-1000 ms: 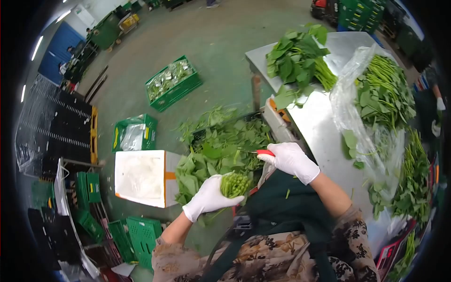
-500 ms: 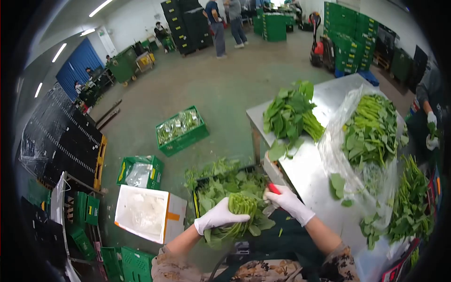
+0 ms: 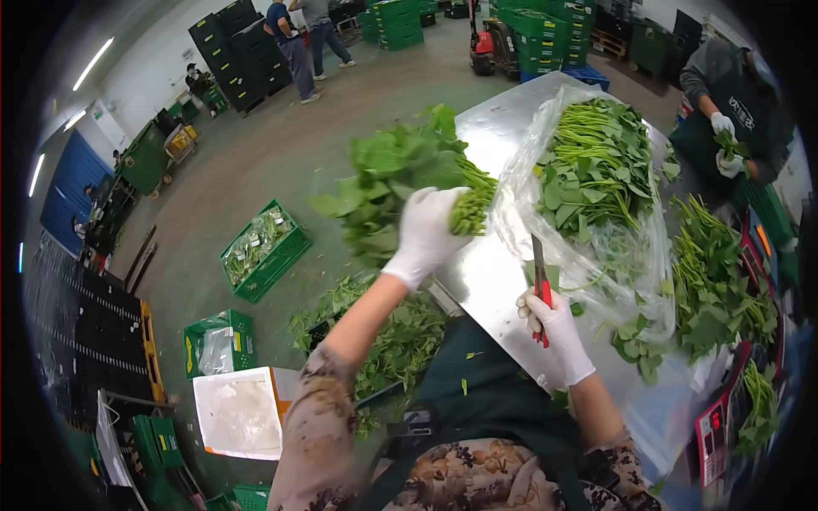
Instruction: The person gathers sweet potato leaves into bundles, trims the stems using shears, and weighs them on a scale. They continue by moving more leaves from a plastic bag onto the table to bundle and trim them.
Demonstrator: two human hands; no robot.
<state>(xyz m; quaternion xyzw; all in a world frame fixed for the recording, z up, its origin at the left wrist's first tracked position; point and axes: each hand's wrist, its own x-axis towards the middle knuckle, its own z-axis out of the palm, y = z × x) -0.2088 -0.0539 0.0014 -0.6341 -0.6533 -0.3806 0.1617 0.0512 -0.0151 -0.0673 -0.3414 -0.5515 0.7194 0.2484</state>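
Note:
My left hand (image 3: 426, 230), in a white glove, is closed round a bunch of leafy greens (image 3: 467, 215), its cut stem ends facing right. It is at the left edge of the metal table (image 3: 494, 298); more leaves and stems (image 3: 409, 153) lie just behind, and where the bunches divide is hard to see. My gloved right hand (image 3: 552, 328) grips a red-handled cutting tool (image 3: 543, 289) over the table, its narrow dark blade pointing away from me. Beyond that hand, a big heap of greens (image 3: 596, 162) rests on clear plastic sheeting (image 3: 515, 192).
Loose leaves fill a dark crate (image 3: 388, 393) below the table's left edge. A green crate of packed greens (image 3: 277, 264) and a white foam box (image 3: 239, 413) stand on the floor. At right are more greens (image 3: 716, 281), a red scale (image 3: 714, 434) and a co-worker (image 3: 733, 102).
My left hand has carried the bunch up from above the crate to the table's left edge. My right hand has moved over the table, the blade now showing. The view has turned right.

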